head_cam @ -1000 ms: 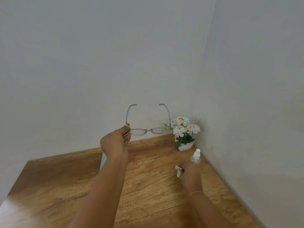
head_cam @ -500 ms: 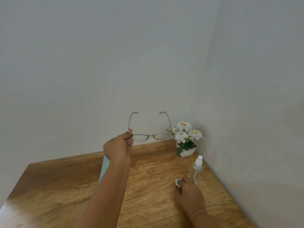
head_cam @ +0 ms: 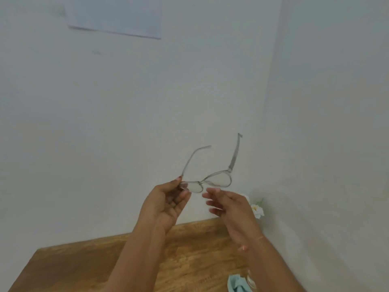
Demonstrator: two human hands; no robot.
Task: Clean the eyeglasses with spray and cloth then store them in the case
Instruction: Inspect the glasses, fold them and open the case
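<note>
Both raised before the wall (head_cam: pixel 105 106). Pinches eyeglasses (head_cam: pixel 219 179) by one lens corner with left grip (head_cam: pixel 166 205), temples unfolded, pointing away. Holds right grip (head_cam: pixel 230 209) slack-fingered and empty just under the other lens, contact unclear. Blue cloth (head_cam: pixel 237 284) on worktop (head_cam: pixel 84 268), well below right grip.

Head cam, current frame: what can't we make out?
Case: nowhere in the head view.
Spray bottle: only a clear sliver shows; right forearm hides the rest.
Cloth: cut off by the bottom edge.
Flowers: mostly behind right hand.
Right hand touching glasses or not: too blurred.
</note>
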